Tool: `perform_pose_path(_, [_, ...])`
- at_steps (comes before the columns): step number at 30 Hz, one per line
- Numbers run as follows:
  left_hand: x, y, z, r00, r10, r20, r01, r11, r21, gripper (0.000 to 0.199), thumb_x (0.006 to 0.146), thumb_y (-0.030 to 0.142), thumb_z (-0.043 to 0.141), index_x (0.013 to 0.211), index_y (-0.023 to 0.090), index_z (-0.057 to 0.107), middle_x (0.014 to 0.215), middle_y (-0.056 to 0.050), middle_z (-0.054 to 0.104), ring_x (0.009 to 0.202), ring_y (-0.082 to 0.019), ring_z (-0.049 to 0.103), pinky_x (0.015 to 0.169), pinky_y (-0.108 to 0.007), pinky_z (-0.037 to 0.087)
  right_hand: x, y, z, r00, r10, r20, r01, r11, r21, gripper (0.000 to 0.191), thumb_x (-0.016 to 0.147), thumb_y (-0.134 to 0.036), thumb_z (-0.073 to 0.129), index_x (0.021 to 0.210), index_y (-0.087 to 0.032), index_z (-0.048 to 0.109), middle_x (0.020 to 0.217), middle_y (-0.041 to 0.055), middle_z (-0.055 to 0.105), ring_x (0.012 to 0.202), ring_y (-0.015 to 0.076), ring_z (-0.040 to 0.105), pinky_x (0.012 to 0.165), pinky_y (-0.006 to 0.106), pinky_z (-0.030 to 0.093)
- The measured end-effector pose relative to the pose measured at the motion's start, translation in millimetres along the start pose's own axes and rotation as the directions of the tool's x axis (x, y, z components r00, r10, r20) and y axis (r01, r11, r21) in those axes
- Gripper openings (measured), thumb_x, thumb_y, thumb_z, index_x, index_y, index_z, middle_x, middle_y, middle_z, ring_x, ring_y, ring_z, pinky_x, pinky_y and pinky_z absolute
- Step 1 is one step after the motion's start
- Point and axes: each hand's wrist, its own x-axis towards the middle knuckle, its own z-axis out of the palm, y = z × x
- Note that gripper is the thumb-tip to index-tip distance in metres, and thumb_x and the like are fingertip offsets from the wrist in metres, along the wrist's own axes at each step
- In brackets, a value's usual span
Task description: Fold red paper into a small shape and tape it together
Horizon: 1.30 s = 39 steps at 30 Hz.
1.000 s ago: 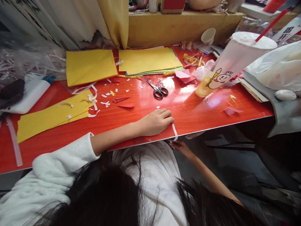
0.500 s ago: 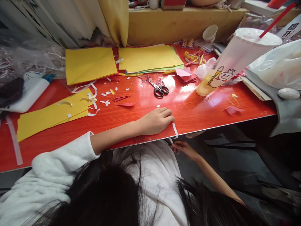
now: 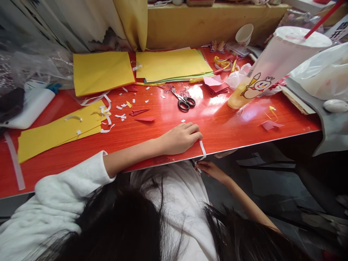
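Note:
My left hand [image 3: 182, 138] rests on the red tabletop [image 3: 168, 125] near its front edge. Its fingers are curled down and closed at one end of a narrow white strip [image 3: 202, 149], which looks like paper; the grip itself is partly hidden. From there the strip bends over the table edge. Just below that edge, my right hand [image 3: 210, 170] pinches the strip's lower part between its fingertips. A small dark shape beside those fingertips is too unclear to name. Black-handled scissors [image 3: 186, 103] lie on the table beyond my left hand, touched by neither hand.
Yellow paper stacks [image 3: 104, 72] lie at the back, and yellow strips [image 3: 59, 130] at the left. White scraps [image 3: 121, 116] and folded red paper [image 3: 145, 119] are scattered mid-table. A tall drink cup [image 3: 261, 79] with a red straw stands at the right, near a white mouse [image 3: 335, 106].
My right hand has shifted slightly left with the strip, whose lower part has changed its bend. My left hand stays in place on the table. The view has tilted slightly.

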Motion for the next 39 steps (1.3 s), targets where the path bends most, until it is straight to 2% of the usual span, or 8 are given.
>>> perform_pose_path(7, [0.6, 0.3, -0.7, 1.0, 0.0, 0.002, 0.0, 1.0, -0.004, 0.027, 0.094, 0.016, 0.035, 0.098, 0.012, 0.061, 0.098, -0.011, 0.06, 0.084, -0.019, 0.053, 0.082, -0.031, 0.044, -1.1, 5.2, -4.8, 0.999, 0.016, -0.046, -0.012, 0.996, 0.088, 0.041, 0.075, -0.051, 0.065, 0.093, -0.014, 0.068, 0.07, 0.0004, 0.056, 0.053, 0.0076, 0.033, 0.051, 0.025, 0.024])
perform_pose_path(13, [0.9, 0.7, -1.1, 1.0, 0.003, 0.005, -0.003, 1.0, -0.002, 0.025, 0.094, 0.017, 0.037, 0.097, 0.012, 0.062, 0.096, -0.011, 0.06, 0.084, -0.018, 0.053, 0.082, -0.03, 0.044, -5.7, 1.7, -8.9, 0.999, 0.044, 0.022, -0.046, 0.99, 0.136, 0.036, 0.073, -0.044, 0.07, 0.09, -0.013, 0.067, 0.072, 0.0007, 0.057, 0.05, 0.0054, 0.036, 0.048, 0.023, 0.024])
perform_pose_path(18, [1.1, 0.9, -0.6, 1.0, 0.009, -0.019, -0.009, 1.0, 0.002, 0.024, 0.094, 0.015, 0.038, 0.097, 0.012, 0.062, 0.095, -0.01, 0.06, 0.084, -0.018, 0.052, 0.082, -0.031, 0.044, -10.1, -2.9, -10.6, 0.995, 0.065, 0.075, -0.074, 0.989, 0.131, 0.036, 0.075, -0.048, 0.068, 0.078, -0.012, 0.063, 0.058, 0.0004, 0.057, 0.054, 0.0107, 0.051, 0.05, 0.023, 0.034])
perform_pose_path(28, [1.3, 0.9, -1.2, 1.0, 0.007, 0.008, -0.007, 1.0, 0.004, 0.026, 0.094, 0.017, 0.036, 0.098, 0.012, 0.061, 0.098, -0.011, 0.06, 0.086, -0.019, 0.052, 0.082, -0.031, 0.044, -17.0, -15.8, -15.4, 0.973, 0.091, 0.211, -0.1, 0.994, 0.036, 0.039, 0.076, -0.051, 0.066, 0.079, -0.012, 0.066, 0.068, 0.0065, 0.067, 0.059, 0.0163, 0.063, 0.055, 0.027, 0.046])
perform_pose_path(31, [1.7, 1.2, -2.1, 1.0, 0.001, 0.024, -0.001, 1.0, 0.002, 0.026, 0.095, 0.017, 0.036, 0.099, 0.012, 0.061, 0.099, -0.011, 0.06, 0.086, -0.019, 0.052, 0.083, -0.031, 0.044, -20.4, -21.0, -18.6, 0.966, 0.098, 0.24, -0.097, 0.995, -0.016, 0.037, 0.077, -0.049, 0.065, 0.079, -0.013, 0.07, 0.074, 0.0074, 0.069, 0.056, 0.0138, 0.059, 0.046, 0.023, 0.037])
perform_pose_path(34, [2.0, 1.5, -2.5, 1.0, -0.003, 0.026, 0.003, 1.0, 0.002, 0.026, 0.094, 0.017, 0.036, 0.099, 0.012, 0.061, 0.098, -0.011, 0.06, 0.085, -0.019, 0.052, 0.083, -0.031, 0.044, -22.1, -24.5, -20.3, 0.963, 0.101, 0.251, -0.09, 0.994, -0.057, 0.034, 0.078, -0.046, 0.065, 0.084, -0.014, 0.074, 0.075, 0.0062, 0.069, 0.047, 0.0076, 0.046, 0.042, 0.022, 0.026])
perform_pose_path(37, [1.9, 1.5, -2.5, 1.0, -0.002, 0.024, 0.002, 1.0, 0.002, 0.026, 0.094, 0.017, 0.036, 0.099, 0.012, 0.061, 0.098, -0.011, 0.06, 0.085, -0.019, 0.052, 0.083, -0.031, 0.044, -22.5, -26.4, -19.7, 0.967, 0.089, 0.238, -0.078, 0.995, -0.054, 0.033, 0.078, -0.042, 0.067, 0.099, -0.017, 0.074, 0.08, 0.0044, 0.069, 0.047, 0.0057, 0.04, 0.044, 0.022, 0.026])
perform_pose_path(39, [1.6, 1.4, -2.5, 1.0, -0.002, 0.029, 0.002, 1.0, 0.001, 0.026, 0.095, 0.017, 0.036, 0.1, 0.012, 0.061, 0.099, -0.011, 0.06, 0.086, -0.019, 0.052, 0.083, -0.031, 0.043, -23.4, -27.6, -18.6, 0.97, 0.077, 0.232, -0.071, 0.997, -0.035, 0.039, 0.079, -0.042, 0.065, 0.109, -0.018, 0.07, 0.08, 0.0041, 0.068, 0.049, 0.0066, 0.042, 0.046, 0.022, 0.028])
